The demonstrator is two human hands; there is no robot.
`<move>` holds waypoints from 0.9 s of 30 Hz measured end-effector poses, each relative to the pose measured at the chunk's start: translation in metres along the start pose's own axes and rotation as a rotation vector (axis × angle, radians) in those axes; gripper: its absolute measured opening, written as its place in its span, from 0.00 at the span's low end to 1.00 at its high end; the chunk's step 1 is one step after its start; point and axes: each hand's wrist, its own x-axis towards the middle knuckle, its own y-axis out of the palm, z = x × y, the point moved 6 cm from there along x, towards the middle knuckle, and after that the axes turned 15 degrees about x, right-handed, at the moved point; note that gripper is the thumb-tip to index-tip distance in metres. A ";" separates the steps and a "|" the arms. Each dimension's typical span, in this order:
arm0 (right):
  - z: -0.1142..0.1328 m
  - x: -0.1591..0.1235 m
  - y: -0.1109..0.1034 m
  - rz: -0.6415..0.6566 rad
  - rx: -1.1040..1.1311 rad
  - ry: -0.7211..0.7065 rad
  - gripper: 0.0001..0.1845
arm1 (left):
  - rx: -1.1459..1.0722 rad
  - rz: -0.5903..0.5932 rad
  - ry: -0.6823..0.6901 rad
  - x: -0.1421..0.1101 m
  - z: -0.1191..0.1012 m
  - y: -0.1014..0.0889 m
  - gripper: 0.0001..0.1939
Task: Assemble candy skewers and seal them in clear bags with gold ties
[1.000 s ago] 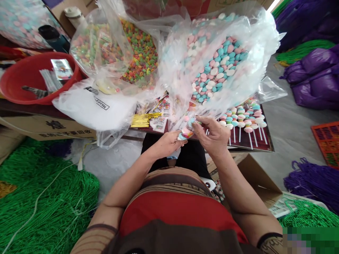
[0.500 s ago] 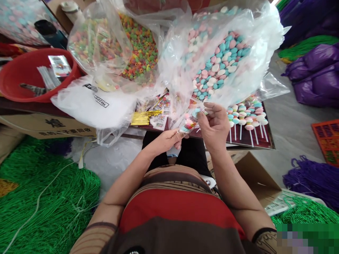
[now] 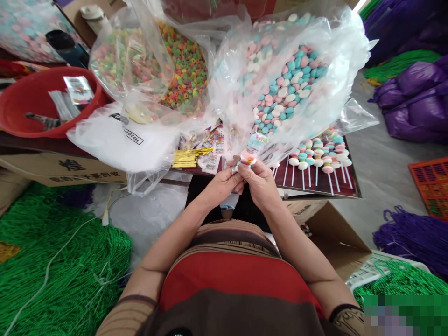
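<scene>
A marshmallow lollipop (image 3: 248,158) with pink, white and coloured layers is inside a clear printed wrapper (image 3: 258,142), held over the table's front edge. My left hand (image 3: 224,184) pinches its lower end; the stick is hidden by the fingers. My right hand (image 3: 261,181) closes on it from the other side, with thumb and fingers against the wrapped candy. Just left of the hands lie gold twist ties (image 3: 185,158) and flat printed wrappers (image 3: 210,163). On the right, several marshmallow lollipops (image 3: 317,156) lie in a row with white sticks pointing toward me.
Behind the hands are a large bag of pink, blue and white marshmallows (image 3: 280,100) and a bag of colourful ring candies (image 3: 187,70). A red basin (image 3: 31,88) stands left. Below are green cord bundles (image 3: 63,252) and an open cardboard box (image 3: 336,233).
My right hand has come down and left from the wrapper's top to the lollipop's lower part, beside my left hand. The wrapper's top now stands free above the fingers.
</scene>
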 end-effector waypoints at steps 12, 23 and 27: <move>-0.007 -0.010 0.005 0.137 -0.063 0.027 0.20 | 0.227 -0.192 0.093 -0.005 -0.042 -0.049 0.32; -0.046 -0.040 -0.005 0.007 0.152 0.369 0.23 | -0.113 -0.425 0.034 0.014 -0.040 -0.040 0.22; -0.040 -0.045 -0.011 -0.037 0.117 0.277 0.20 | -0.095 -0.348 0.038 0.013 -0.039 -0.037 0.25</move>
